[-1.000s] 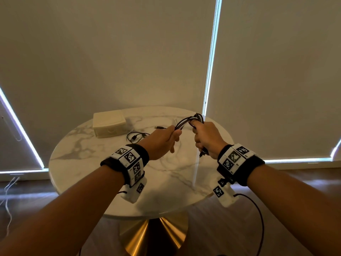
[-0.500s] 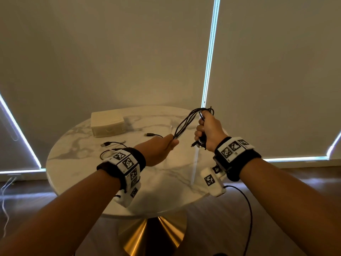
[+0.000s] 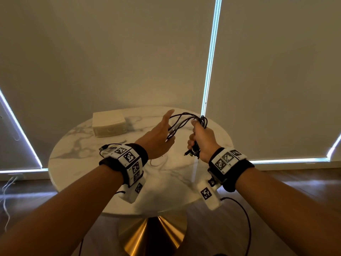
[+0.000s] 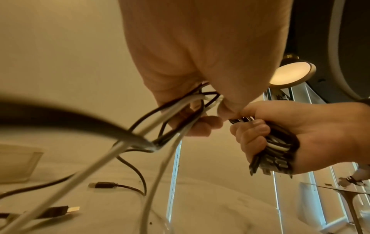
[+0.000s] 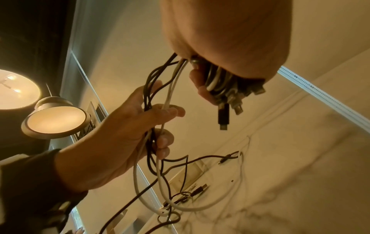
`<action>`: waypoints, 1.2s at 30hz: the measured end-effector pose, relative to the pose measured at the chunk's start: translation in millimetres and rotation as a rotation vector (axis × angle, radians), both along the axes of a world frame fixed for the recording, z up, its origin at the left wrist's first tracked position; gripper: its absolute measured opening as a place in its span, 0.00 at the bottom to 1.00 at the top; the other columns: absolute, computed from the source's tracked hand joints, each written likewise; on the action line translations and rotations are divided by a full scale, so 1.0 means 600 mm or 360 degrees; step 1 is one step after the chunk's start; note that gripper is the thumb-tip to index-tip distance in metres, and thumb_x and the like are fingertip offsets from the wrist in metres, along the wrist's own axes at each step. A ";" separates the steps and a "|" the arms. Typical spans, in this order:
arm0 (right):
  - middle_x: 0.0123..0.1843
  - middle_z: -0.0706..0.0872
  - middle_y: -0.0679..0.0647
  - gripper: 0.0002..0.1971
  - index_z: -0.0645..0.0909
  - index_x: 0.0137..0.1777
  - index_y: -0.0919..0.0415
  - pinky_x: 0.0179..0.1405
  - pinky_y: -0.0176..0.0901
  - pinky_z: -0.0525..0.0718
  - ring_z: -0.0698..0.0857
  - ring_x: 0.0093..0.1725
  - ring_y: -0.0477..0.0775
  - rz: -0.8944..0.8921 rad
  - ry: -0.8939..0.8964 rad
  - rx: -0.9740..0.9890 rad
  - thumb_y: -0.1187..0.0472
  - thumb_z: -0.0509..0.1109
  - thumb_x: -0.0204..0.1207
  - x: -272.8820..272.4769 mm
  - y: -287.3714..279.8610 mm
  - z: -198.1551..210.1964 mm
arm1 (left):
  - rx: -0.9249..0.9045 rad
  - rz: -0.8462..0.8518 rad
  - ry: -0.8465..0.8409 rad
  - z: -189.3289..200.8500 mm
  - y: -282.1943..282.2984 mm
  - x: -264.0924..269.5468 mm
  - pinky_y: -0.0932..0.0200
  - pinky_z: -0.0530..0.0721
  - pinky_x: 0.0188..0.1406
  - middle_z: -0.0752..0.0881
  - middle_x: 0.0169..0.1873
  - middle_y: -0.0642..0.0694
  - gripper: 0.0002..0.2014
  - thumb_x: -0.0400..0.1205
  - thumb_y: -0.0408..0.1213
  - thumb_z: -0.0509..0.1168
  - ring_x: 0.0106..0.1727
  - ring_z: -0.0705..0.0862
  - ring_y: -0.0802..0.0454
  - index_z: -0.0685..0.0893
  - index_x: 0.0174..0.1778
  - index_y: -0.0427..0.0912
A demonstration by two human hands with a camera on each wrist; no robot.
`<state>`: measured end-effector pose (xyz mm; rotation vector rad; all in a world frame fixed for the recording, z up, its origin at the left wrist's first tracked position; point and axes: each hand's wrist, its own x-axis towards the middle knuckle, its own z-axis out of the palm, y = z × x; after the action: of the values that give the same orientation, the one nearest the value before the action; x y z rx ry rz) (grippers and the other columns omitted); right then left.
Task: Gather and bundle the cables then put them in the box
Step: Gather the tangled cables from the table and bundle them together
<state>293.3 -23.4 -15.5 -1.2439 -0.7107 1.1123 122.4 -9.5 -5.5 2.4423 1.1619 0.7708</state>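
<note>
1. Head view: above the tabletop [image 3: 110, 163], the right hand [image 3: 202, 143] fists the coiled cables [image 3: 186, 119]; the box [image 3: 108, 124] sits well apart.
2. Left wrist view: the left hand [image 4: 200, 63] loosely curls its fingers [image 4: 202, 125] round trailing strands.
3. Right wrist view: the plugs [image 5: 224, 116] dangle; cables look light and floppy, so grip the coil's middle.

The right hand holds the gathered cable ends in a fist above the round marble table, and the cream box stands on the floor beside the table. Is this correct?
Not quite. The right hand does grip the cables in a fist above the marble table, but the head view shows the cream box standing on the tabletop, at its far left side, not on the floor.
</note>
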 end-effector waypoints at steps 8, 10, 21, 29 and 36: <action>0.19 0.69 0.50 0.16 0.72 0.39 0.57 0.25 0.42 0.73 0.71 0.19 0.52 -0.0058 0.0020 0.0029 0.49 0.69 0.83 0.010 -0.003 0.011 | 0.0016 0.0089 0.0103 0.012 -0.012 0.015 0.54 0.83 0.47 0.86 0.45 0.50 0.22 0.88 0.58 0.45 0.44 0.84 0.55 0.77 0.59 0.48; 0.19 0.68 0.50 0.16 0.71 0.38 0.56 0.24 0.41 0.72 0.70 0.18 0.52 -0.0065 0.0063 0.0060 0.50 0.69 0.83 0.012 -0.002 0.022 | 0.0026 0.0045 0.0142 0.013 -0.020 0.020 0.58 0.78 0.49 0.85 0.49 0.52 0.24 0.89 0.57 0.43 0.47 0.82 0.56 0.79 0.61 0.47; 0.18 0.68 0.50 0.14 0.71 0.36 0.56 0.22 0.41 0.73 0.69 0.16 0.52 -0.0173 0.0246 0.0175 0.53 0.67 0.82 0.018 0.002 0.049 | -0.0313 -0.0066 -0.0007 0.027 -0.025 0.043 0.56 0.76 0.42 0.79 0.37 0.51 0.18 0.90 0.53 0.46 0.39 0.77 0.53 0.78 0.50 0.49; 0.18 0.68 0.50 0.13 0.71 0.38 0.56 0.21 0.41 0.73 0.69 0.17 0.52 -0.0119 0.0217 0.0154 0.54 0.67 0.83 0.009 0.002 0.043 | 0.0073 0.0064 0.0290 0.003 -0.027 0.033 0.43 0.85 0.44 0.85 0.37 0.46 0.25 0.88 0.59 0.39 0.36 0.84 0.47 0.76 0.55 0.46; 0.20 0.66 0.51 0.16 0.69 0.35 0.55 0.22 0.42 0.70 0.67 0.18 0.53 -0.0026 0.0055 0.0145 0.56 0.67 0.84 0.008 -0.008 0.025 | -0.0049 0.0185 0.0247 0.009 -0.021 0.005 0.54 0.77 0.39 0.78 0.26 0.55 0.29 0.87 0.62 0.39 0.29 0.78 0.57 0.85 0.44 0.58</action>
<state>297.9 -28.0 -0.2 -1.1489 -0.7159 1.0740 125.6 -22.1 0.0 2.4637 1.3723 0.5987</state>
